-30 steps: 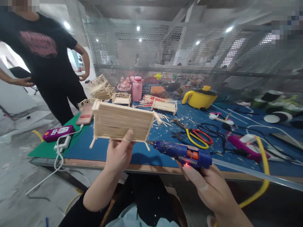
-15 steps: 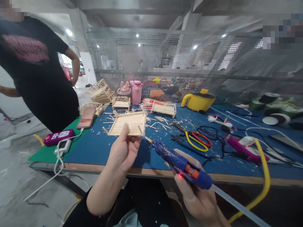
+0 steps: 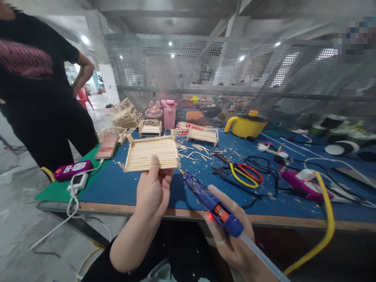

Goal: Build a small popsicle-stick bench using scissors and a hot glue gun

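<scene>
while the left hand (image 3: 153,192) pinches the near edge of a small wooden stick bed frame (image 3: 151,155), thumb on top and fingers beneath, holding it nearly flat above the blue table (image 3: 123,184), the right hand (image 3: 232,239) wraps its fingers around a blue glue gun (image 3: 210,201), nozzle touching the frame's near right corner. yellow-handled scissors (image 3: 237,172) lie beyond.

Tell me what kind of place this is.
Likely a craft workshop: a blue worktable strewn with wood scraps, small stick models, scissors, and a glue gun in the right hand.
</scene>
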The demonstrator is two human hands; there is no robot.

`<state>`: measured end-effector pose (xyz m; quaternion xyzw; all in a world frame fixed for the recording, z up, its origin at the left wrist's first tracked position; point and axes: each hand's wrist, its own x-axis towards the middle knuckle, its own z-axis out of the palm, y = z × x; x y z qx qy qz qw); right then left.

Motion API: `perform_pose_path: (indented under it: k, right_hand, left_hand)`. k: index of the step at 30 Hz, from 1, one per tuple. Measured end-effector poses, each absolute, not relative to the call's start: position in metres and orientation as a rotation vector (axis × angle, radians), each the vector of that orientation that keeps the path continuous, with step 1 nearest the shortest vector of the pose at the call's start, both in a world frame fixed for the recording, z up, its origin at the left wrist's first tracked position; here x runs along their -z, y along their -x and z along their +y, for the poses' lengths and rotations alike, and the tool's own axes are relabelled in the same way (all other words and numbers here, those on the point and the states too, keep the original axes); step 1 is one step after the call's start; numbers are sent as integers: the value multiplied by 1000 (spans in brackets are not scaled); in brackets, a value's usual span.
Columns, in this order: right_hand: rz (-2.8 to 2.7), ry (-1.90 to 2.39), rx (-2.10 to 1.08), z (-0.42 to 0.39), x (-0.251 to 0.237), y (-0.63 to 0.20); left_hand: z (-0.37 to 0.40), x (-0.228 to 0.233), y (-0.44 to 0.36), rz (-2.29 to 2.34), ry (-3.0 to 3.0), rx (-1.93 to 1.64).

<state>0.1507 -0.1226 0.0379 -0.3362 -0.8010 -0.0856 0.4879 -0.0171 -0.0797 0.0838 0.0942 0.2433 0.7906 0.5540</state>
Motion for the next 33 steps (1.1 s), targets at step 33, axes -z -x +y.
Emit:
perform_pose_path:
  k: [33]
  right_hand:
    - [-1698, 1020, -317, -116, -25, -177]
  left_hand:
    - [-78, -61, 26, 582, -433, -1762]
